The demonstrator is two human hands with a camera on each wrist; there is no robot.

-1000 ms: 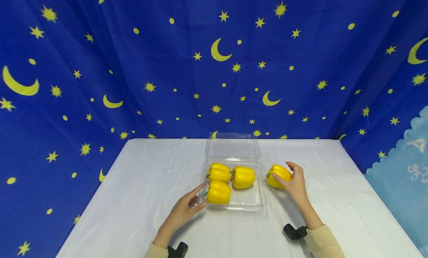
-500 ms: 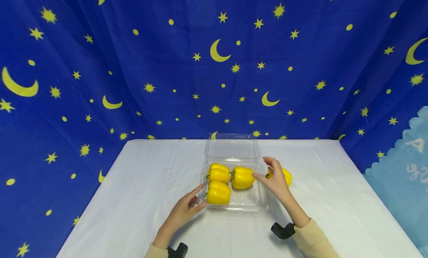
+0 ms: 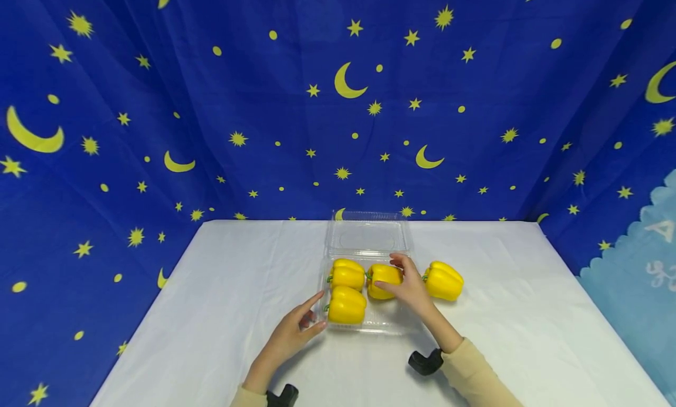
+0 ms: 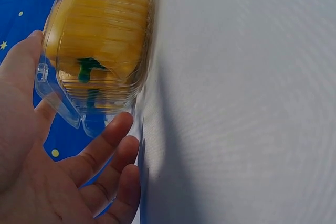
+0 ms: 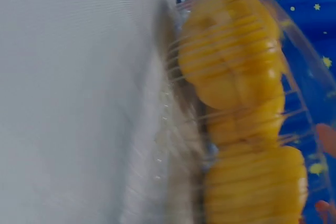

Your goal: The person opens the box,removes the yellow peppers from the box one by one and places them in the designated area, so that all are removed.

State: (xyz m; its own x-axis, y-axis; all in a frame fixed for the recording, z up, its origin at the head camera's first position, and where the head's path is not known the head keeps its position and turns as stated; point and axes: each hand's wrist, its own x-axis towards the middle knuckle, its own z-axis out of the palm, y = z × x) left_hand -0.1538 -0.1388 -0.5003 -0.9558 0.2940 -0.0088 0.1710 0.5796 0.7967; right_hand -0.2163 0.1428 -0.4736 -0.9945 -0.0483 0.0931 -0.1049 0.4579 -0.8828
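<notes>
Several yellow bell peppers with green stems are in view. Two [image 3: 347, 274] [image 3: 346, 305] sit in the left half of a clear plastic clamshell box [image 3: 388, 319], and a third pepper [image 3: 381, 284] lies in its right half. My left hand [image 3: 292, 331] rests at the box's left edge; in the left wrist view its thumb meets the rim and the other fingers extend loosely. My right hand [image 3: 413, 288] is over the third pepper, thumb and fingers spread on either side. In the blurred right wrist view, its fingertips [image 5: 327, 139] appear apart from the peppers.
Another yellow bell pepper [image 3: 444, 281] lies on the white tablecloth [image 3: 523, 313], right of the box. The box's lid [image 3: 368, 236] stands raised at the back. A blue curtain [image 3: 264, 102] with moons and stars borders the table. Black wrist cameras [image 3: 425, 362] hang below the sleeves.
My right hand has left the pepper outside the box and moved left over the pepper in the box's right half. My left hand has stayed at the box's left edge.
</notes>
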